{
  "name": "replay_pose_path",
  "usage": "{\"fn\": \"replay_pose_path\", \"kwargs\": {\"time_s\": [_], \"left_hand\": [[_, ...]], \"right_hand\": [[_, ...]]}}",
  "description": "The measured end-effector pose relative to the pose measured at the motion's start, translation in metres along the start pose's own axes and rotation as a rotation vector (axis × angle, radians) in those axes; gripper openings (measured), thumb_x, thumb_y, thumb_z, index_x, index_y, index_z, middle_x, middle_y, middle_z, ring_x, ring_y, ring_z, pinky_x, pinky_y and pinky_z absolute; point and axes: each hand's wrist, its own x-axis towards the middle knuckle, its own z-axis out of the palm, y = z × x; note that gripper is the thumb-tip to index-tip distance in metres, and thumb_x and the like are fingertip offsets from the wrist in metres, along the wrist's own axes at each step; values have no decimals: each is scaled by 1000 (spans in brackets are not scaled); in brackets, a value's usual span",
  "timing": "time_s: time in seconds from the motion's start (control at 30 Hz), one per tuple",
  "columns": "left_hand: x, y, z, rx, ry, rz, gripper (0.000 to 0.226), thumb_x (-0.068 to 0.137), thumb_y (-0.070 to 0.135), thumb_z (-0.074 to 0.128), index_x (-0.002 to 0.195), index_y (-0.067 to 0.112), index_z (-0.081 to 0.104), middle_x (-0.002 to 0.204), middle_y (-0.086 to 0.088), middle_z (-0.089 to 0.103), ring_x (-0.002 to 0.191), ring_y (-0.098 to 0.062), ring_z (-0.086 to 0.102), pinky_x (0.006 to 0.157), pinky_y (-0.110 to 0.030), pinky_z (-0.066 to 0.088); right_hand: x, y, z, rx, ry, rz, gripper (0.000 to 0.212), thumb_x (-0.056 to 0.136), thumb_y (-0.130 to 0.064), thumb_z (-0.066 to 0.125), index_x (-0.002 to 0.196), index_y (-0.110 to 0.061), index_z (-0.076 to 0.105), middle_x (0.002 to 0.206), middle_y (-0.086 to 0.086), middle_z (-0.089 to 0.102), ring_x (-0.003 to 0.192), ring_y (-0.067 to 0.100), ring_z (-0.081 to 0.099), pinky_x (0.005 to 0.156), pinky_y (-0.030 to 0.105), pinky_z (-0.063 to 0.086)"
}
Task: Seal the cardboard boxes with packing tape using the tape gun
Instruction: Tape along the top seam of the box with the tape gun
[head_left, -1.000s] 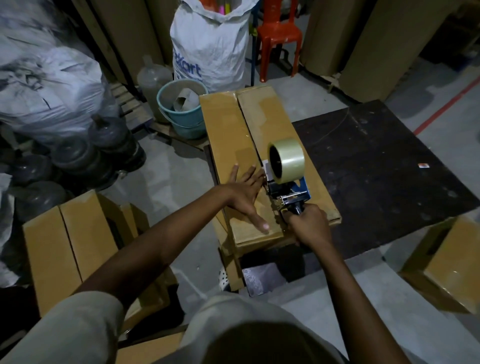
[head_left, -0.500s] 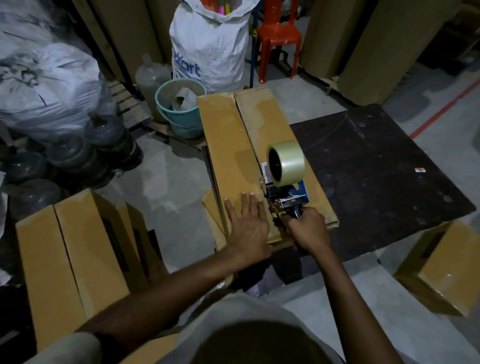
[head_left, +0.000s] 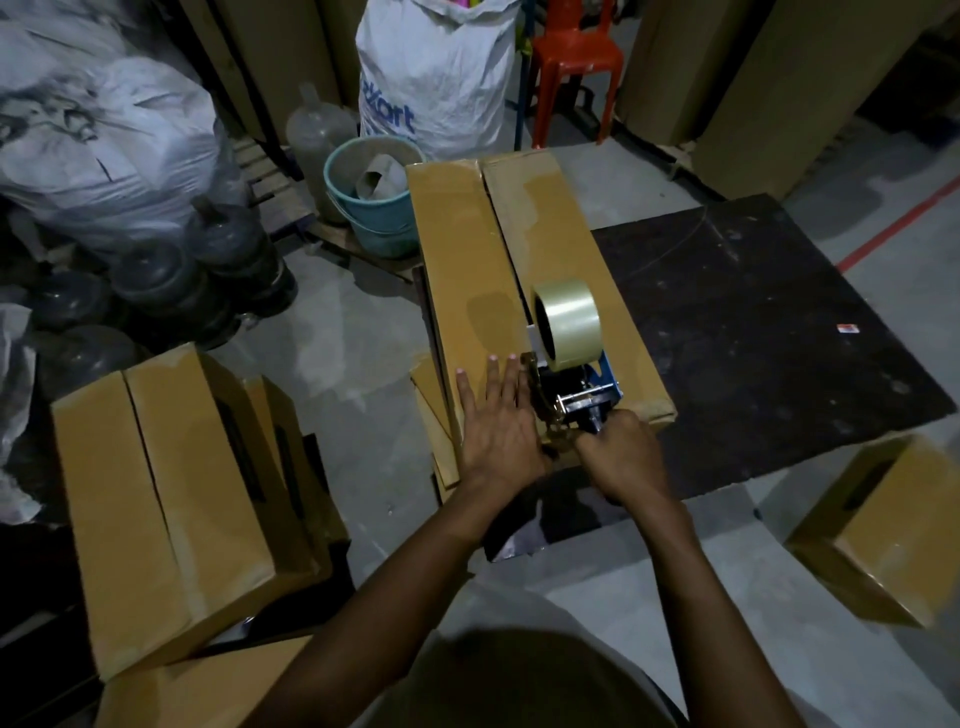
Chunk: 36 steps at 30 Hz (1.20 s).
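Observation:
A long cardboard box (head_left: 467, 249) lies in front of me with its two top flaps meeting along a centre seam. The blue tape gun (head_left: 576, 384) with a clear tape roll (head_left: 569, 322) sits on the near end of that seam. My right hand (head_left: 621, 457) grips the gun's handle at the box's near edge. My left hand (head_left: 498, 421) lies flat with straight fingers on the left flap, right beside the gun.
Two cardboard boxes (head_left: 171, 493) stand at the left and another (head_left: 883, 535) at the right on the floor. A teal bucket (head_left: 374, 192), a white sack (head_left: 441, 78), a red chair (head_left: 576, 57) and dark jugs (head_left: 171, 280) lie beyond. A black mat (head_left: 753, 338) lies under the box at right.
My left hand slid from the middle of the left flap back toward the near end and now lies flat beside the gun. The tape gun has stayed near the box's near end.

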Motion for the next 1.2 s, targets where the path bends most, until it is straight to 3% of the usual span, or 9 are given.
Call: {"fn": "replay_pose_path", "kwargs": {"time_s": [0.13, 0.3, 0.43, 0.6, 0.73, 0.9, 0.97, 1.03, 1.2], "left_hand": [[-1, 1, -5, 9, -15, -5, 127, 77, 81, 55, 162, 7, -3, 169, -14, -11, 155, -37, -12, 114, -73, -7], [2, 1, -1, 15, -6, 14, 120, 85, 70, 57, 160, 3, -10, 168, -17, -15, 155, -37, -14, 112, -75, -7], [18, -17, -12, -42, -85, 248, 125, 81, 65, 60, 157, 2, -17, 166, -14, -25, 153, -28, -26, 116, -67, -15], [39, -34, -21, 42, -104, 430, 114, 75, 57, 62, 159, 0, 11, 170, -15, -4, 154, -25, -24, 119, -61, -15], [40, -34, -18, 68, -33, 429, 105, 74, 63, 57, 156, 3, 29, 170, -13, 8, 156, -26, -14, 121, -60, -10], [42, -33, -16, 93, -8, 418, 98, 75, 68, 56, 150, 8, 42, 169, -9, 16, 157, -24, -5, 122, -60, -5], [44, -33, -15, 110, -8, 421, 93, 77, 72, 54, 145, 9, 51, 168, -8, 18, 157, -24, -4, 122, -60, -5], [46, -34, -14, 132, -6, 429, 96, 77, 76, 50, 149, 12, 46, 169, -6, 18, 157, -24, -5, 122, -60, -5], [43, -34, -14, 81, 15, 440, 109, 73, 66, 51, 162, 17, 13, 171, -3, 5, 157, -23, -7, 123, -58, -6]], "right_hand": [[-18, 8, -7, -27, -8, 6, 27, 87, -14, 64, 65, -3, 51, 67, 12, 54, 63, 29, 51, 59, 38, 32], [-34, 21, -5, 44, -27, 39, 24, 83, -17, 62, 71, 4, 61, 68, 19, 66, 65, 35, 67, 62, 47, 56], [-35, 19, -7, 49, -37, 38, 24, 85, -16, 61, 75, 5, 61, 70, 18, 66, 68, 33, 66, 64, 42, 54], [-38, 22, -5, 43, -32, 36, 24, 87, -18, 62, 74, 2, 59, 72, 15, 63, 65, 26, 59, 59, 36, 43], [-40, 23, -5, 31, -26, 22, 27, 90, -19, 63, 69, -6, 52, 70, 6, 54, 62, 14, 48, 54, 31, 34], [-41, 24, -4, 13, -13, 16, 26, 89, -15, 61, 68, -6, 50, 70, 7, 52, 69, 29, 53, 63, 37, 39], [-43, 24, -3, 3, -7, 11, 27, 88, -14, 61, 66, -5, 49, 68, 8, 51, 64, 23, 50, 64, 38, 38], [-45, 27, -2, 11, -4, 9, 27, 87, -15, 61, 64, -4, 51, 65, 12, 56, 60, 24, 55, 61, 39, 44], [-57, 43, 5, 85, 44, 32, 36, 84, -38, 67, 66, -8, 58, 68, 15, 66, 66, 36, 67, 63, 48, 60]]}}
